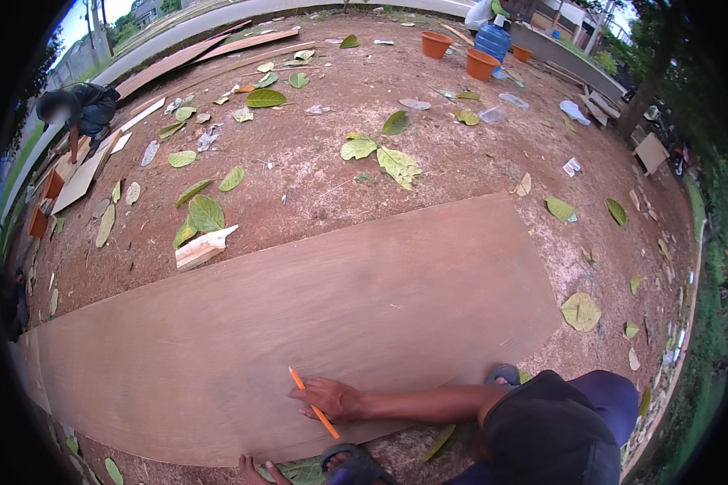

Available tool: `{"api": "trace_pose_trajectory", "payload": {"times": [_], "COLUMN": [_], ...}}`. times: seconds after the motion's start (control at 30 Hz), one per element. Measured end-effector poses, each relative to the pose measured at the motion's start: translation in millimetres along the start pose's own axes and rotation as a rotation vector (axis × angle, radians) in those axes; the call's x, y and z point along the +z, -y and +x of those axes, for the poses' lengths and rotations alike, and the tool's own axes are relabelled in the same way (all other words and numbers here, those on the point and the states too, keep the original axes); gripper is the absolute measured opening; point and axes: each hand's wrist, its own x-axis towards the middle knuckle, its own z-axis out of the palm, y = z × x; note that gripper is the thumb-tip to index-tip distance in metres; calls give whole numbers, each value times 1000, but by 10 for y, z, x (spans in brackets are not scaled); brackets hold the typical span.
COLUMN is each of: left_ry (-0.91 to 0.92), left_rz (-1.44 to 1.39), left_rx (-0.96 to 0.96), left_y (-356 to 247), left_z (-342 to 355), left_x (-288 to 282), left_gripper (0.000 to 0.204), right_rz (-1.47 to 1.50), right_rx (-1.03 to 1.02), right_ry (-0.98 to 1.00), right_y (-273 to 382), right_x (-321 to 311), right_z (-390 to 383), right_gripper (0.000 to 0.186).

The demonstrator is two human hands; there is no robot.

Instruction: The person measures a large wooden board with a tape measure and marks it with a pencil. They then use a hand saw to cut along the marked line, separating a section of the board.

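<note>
A long brown plywood sheet [380,283] lies flat on the ground in front of me. My right hand [337,399] reaches in from the right, resting on the sheet near its close edge. Its fingers are closed round an orange pencil [326,423], whose pale tip points away from me. At the bottom edge of the picture, my left hand [259,472] shows only in part. Its fingers are spread apart at the near edge of the plywood, and I see nothing held in them. The rest of that hand is out of the picture.
My sandaled foot [354,466] is beside the sheet's near edge. A broken wood piece [205,247] touches its far edge. Large leaves [400,166] litter the soil. A person [89,113] crouches by boards at far left. Orange pots [482,64] and a blue water jug [492,42] stand farther back.
</note>
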Motion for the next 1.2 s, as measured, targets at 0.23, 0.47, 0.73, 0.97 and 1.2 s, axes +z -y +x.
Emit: {"api": "trace_pose_trajectory", "payload": {"times": [0.23, 0.47, 0.73, 0.97, 1.2], "left_ry": [-157, -45, -69, -80, -89], "left_rz": [-198, -120, -130, -138, -131], "left_rx": [108, 40, 8, -7, 20], "left_y": [-401, -383, -513, -508, -488], "left_z": [-335, -232, -307, -344, -296], "left_x": [1183, 975, 1076, 1093, 1116], "left_gripper": [51, 59, 56, 56, 57], "right_rz": [-6, -35, -58, -64, -101], "right_rx": [33, 23, -57, -19, -35], "right_ry": [-59, -34, -22, 2, -17], "right_y": [21, 32, 3, 45, 7], "right_x": [-25, 77, -43, -56, -66], "right_z": [5, 144, 78, 70, 62], "right_gripper": [44, 43, 43, 42, 43]}}
